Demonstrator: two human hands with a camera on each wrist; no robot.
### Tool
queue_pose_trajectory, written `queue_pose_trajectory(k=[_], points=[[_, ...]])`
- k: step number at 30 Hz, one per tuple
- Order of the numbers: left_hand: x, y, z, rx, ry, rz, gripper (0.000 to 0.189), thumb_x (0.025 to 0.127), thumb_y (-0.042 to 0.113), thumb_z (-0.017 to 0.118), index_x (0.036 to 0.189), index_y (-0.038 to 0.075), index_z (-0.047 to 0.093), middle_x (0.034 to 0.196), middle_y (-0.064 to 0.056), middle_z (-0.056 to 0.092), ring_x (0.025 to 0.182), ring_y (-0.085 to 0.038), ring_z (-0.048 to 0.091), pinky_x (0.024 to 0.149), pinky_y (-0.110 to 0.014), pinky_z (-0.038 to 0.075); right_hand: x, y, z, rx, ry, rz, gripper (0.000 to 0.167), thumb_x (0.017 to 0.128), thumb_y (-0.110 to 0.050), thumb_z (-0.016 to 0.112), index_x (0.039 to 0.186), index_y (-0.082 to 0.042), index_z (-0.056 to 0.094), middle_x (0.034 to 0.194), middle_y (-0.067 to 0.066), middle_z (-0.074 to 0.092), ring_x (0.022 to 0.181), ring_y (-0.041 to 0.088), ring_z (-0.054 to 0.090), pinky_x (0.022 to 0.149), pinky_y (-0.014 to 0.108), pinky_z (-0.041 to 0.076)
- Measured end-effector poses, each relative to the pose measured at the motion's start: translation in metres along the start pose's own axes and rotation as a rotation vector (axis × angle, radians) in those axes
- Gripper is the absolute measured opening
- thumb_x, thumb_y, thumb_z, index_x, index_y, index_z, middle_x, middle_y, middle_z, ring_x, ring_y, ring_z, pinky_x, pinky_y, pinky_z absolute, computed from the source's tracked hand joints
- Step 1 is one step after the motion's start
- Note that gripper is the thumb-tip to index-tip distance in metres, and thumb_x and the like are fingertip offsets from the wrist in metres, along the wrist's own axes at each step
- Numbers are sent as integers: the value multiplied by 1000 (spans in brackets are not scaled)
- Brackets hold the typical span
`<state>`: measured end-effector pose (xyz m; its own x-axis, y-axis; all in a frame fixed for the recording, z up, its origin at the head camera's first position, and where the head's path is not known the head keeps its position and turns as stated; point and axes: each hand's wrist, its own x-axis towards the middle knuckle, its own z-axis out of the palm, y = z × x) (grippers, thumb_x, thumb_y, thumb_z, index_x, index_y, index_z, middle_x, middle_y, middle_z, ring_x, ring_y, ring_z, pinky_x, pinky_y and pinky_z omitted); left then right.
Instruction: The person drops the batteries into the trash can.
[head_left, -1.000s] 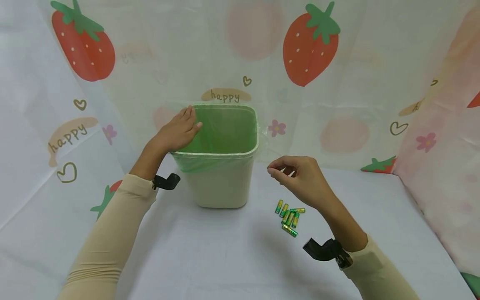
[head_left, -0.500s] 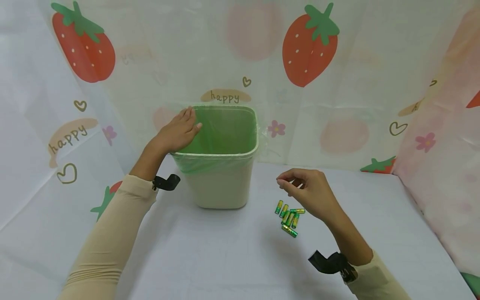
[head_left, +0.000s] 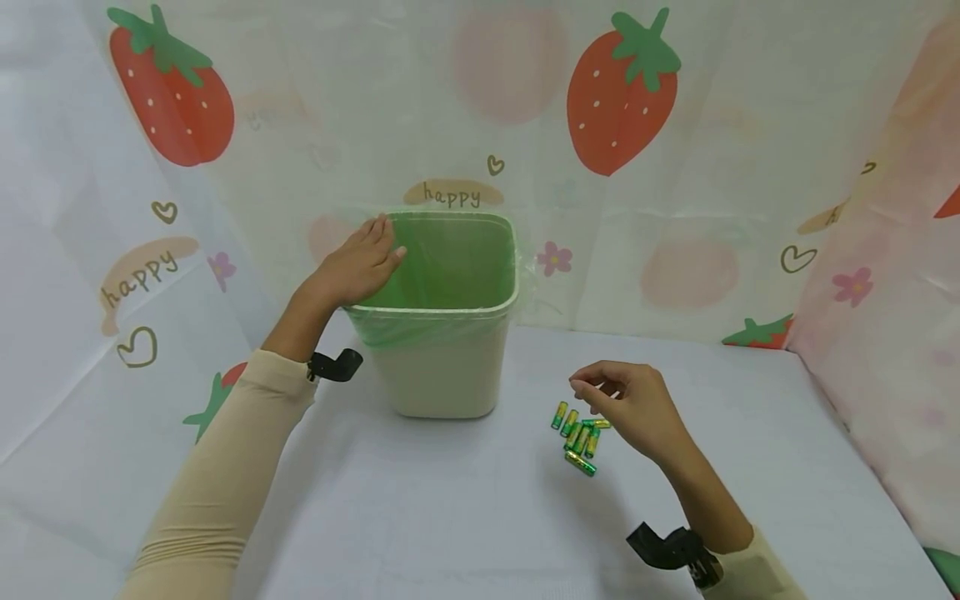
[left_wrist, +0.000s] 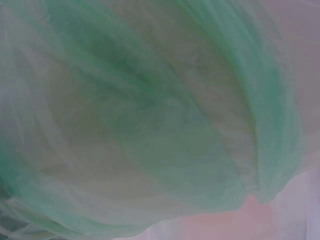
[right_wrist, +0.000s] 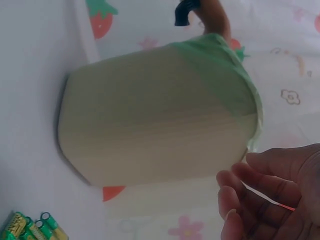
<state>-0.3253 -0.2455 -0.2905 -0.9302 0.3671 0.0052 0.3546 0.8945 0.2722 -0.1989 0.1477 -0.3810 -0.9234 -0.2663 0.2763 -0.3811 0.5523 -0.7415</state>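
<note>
A cream trash can (head_left: 446, 375) stands upright on the white tabletop, with a thin green bag (head_left: 393, 329) lining it and folded down over its rim. My left hand (head_left: 360, 262) rests on the left side of that rim, fingers straight. The bag's translucent film (left_wrist: 175, 160) fills the left wrist view. Right of the can lie several green-and-yellow batteries (head_left: 574, 435), some close together. Above and beside them hovers my right hand (head_left: 630, 408), fingers loosely bent. The right wrist view shows nothing between the thumb and fingers (right_wrist: 228, 197) of that hand.
Behind the can hangs a backdrop (head_left: 720, 167) printed with strawberries, flowers and hearts. Its right part (head_left: 885, 333) slants along the table's right side. The white cloth surface (head_left: 420, 517) stretches in front of the can. A black wrist camera (head_left: 671, 550) juts below the right hand.
My right hand has come down and to the right, away from beside the can toward the batteries. The left hand keeps its place on the rim; the can and batteries have not moved.
</note>
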Motion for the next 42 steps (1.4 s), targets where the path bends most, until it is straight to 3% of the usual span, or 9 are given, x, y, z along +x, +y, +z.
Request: queue_pose_trajectory(k=[9,16,26,35,42], points=[[1,1,0,5,5,12,69,114,36,21,157,-10,-5,166,-26,-11,154,-38,-11,125,-50,-1,-10,22,3,1,17,52,14,98,-21,72,103,-10,79,87,-1,75,69,15,69,61,28,55],[0,1,1,-3,1,7,69,114,36,21,157,-10,-5,166,-26,-11,154,-38,-11,125,-50,-2,-15,40,4,-19,36,80,15,98,-20,71,104,-8,78,89,2,76,69,17,67,58,28,51],[1,-1,1,3,-1,6,69,114,36,22,157,-10,-5,166,-26,-11,154,-38,-12,125,-49,-2,-21,62,11,12,51,189,17,98,-21,71,102,-6,78,85,3,76,65,17,65,56,29,53],[-1,0,0,1,1,4,69,114,36,21,157,-10,-5,166,-25,-12,154,-37,-12,125,-49,-2,-24,85,18,22,65,281,19,97,-17,71,102,1,77,87,14,75,70,34,68,53,27,52],[-1,-1,0,-5,-2,8,69,114,37,21,157,-10,-5,166,-25,-12,154,-37,-12,125,-49,-2,-26,102,27,37,52,333,17,96,-15,73,99,1,77,84,16,74,67,30,68,52,29,54]])
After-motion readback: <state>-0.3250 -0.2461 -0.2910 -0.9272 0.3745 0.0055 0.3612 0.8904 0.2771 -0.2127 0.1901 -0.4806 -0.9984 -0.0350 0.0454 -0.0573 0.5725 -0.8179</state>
